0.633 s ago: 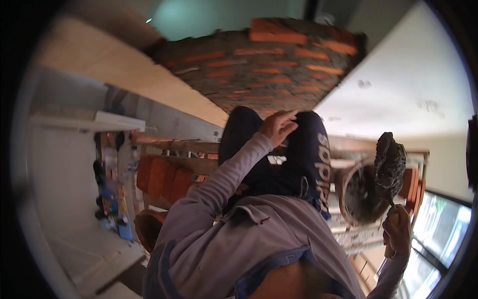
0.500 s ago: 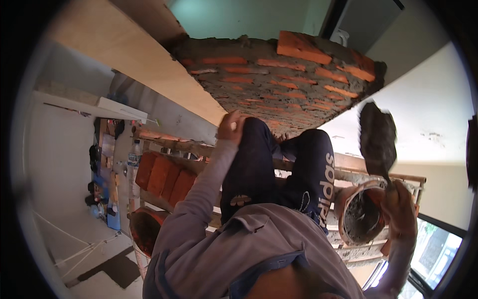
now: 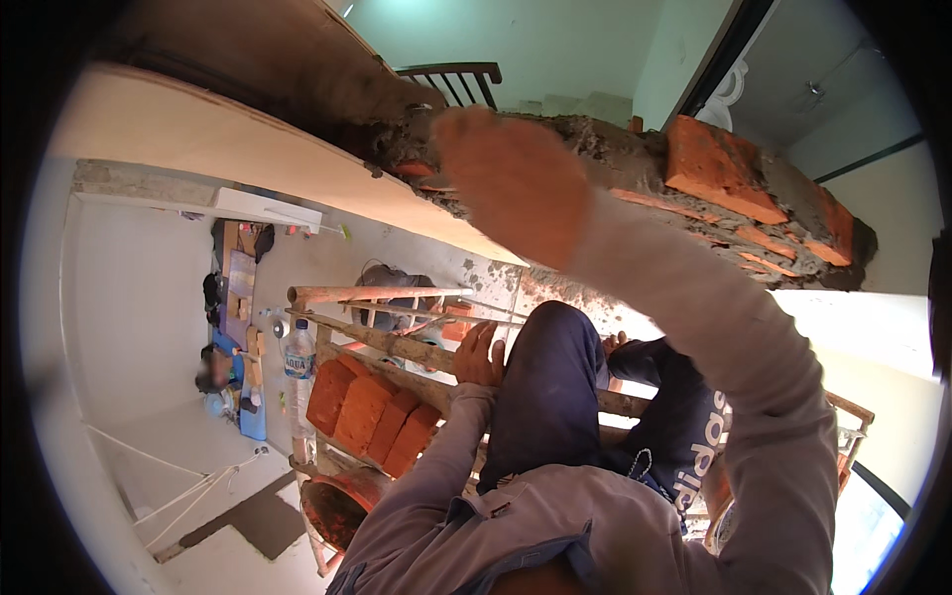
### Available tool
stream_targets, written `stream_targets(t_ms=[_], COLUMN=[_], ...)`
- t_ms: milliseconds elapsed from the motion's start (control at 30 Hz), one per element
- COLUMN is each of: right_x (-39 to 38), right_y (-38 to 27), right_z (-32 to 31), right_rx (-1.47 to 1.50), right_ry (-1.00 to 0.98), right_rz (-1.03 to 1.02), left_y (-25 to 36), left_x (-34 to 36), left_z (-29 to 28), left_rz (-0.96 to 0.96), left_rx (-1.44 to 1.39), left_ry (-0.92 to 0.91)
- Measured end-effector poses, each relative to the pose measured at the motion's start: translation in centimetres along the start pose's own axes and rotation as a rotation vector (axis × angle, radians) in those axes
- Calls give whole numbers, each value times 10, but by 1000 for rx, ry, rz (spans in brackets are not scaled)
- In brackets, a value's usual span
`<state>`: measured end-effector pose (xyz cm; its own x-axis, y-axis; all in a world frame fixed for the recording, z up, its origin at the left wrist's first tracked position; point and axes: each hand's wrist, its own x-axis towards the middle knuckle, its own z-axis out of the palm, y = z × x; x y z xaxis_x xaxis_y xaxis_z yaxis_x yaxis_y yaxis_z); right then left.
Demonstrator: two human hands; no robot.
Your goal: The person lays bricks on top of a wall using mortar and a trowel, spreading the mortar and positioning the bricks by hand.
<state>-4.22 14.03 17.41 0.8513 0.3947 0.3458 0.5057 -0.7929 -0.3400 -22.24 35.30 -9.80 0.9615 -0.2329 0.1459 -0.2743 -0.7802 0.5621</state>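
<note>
One right hand (image 3: 516,183): blurred, reaching across to the left part of the wall top; I cannot tell how far it is open or whether it has hold of anything.
Brick wall (image 3: 625,154): just beyond that hand, its top edge rough with grey mortar.
Upper brick (image 3: 724,174): on the wall top, right of the right hand.
Mortar risk: the sleeve (image 3: 709,273) passes close along the wall and could smear the joints or nudge the upper brick, if the mortar is soft.
Left hand (image 3: 479,355): fingers loosely extended beside the left knee (image 3: 545,372), nothing seen in its grip.
Stacked bricks (image 3: 367,412): left of the left forearm, on the scaffold (image 3: 382,294).
Bucket (image 3: 342,506): below the stack, close to the left sleeve.
Water bottle (image 3: 297,352): beside the stack; a left elbow swinging outward, or a shaken frame, might tip it.
Balance risk: leaning too far across could unseat the person.
Railing (image 3: 451,68): dark, well beyond the wall.
</note>
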Motion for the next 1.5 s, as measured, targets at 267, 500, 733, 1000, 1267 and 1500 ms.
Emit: stream_targets(t_ms=[267,500,733,1000,1267,1500], right_x=[-2,-45,-8,-23,-133,-396], right_y=[0,19,25,1,-15,-127], right_z=[-3,-21,13,-22,-111,-356], right_rx=[52,671,334,158,50,-329], right_ry=[73,-299,-52,-215,-315,-329], right_rz=[127,364,-129,-11,132,975], left_y=[3,4,10,4,-14,-15], left_x=[8,13,18,5,2,51], left_z=[-6,-11,-16,-6,1,39], left_rz=[-39,-24,-58,-34,-9,47], left_rx=[-1,27,29,11,-28,-201], left_ry=[-68,-94,-121,-44,17,197])
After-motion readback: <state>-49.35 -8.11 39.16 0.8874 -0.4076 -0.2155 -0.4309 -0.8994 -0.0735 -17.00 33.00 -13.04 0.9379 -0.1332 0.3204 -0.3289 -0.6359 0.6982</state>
